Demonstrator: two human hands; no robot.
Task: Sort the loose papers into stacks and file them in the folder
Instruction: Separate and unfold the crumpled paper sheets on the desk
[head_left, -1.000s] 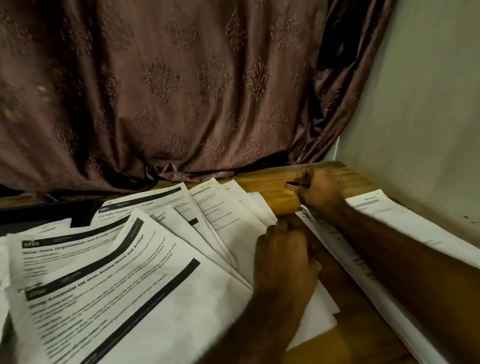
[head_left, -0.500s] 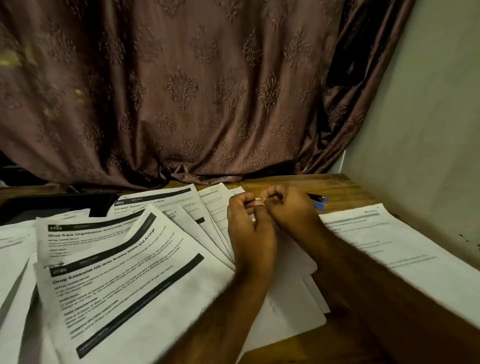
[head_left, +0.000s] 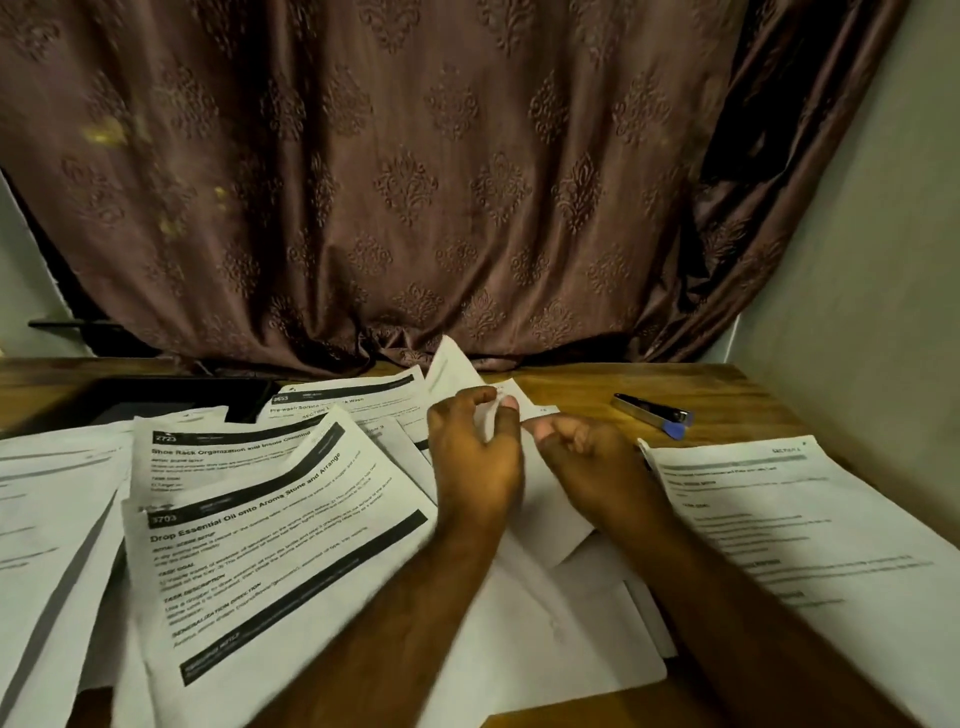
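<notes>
Papers all over a wooden desk (head_left: 727, 395), basically. Both of the person's hands sit in the middle, working on the same sheet (head_left: 470, 376) whose far corner is lifted up off the pile and curling toward the curtain (head_left: 415, 182). The left hand (head_left: 475, 454) has its thumb and fingertips pinched on that sheet's edge, and the right hand (head_left: 587, 465) is right next to it, fingers curled in and thumb pressed against the same paper, so both are clamped on it as far as one can see.

To the left there's a fanned spread of printed pages (head_left: 270, 545) with black header bars, overlapping each other; the top one reads something like "Drop Essential Oil onto Aroma Stone and Arrange", with a "Shoe Rack Organization" page tucked behind it. More sheets (head_left: 47, 509) trail off the left edge. On the right, a separate stack (head_left: 789, 525) lies by itself, well apart from the fan, near the wall (head_left: 857, 260).

A small stapler (head_left: 653, 409), silver with a blue end, lies on bare wood beyond the right hand, not touching any paper. Something dark and flat (head_left: 182, 397) sits at the back left, partly under the pages; hard to tell if it's the folder or not.
</notes>
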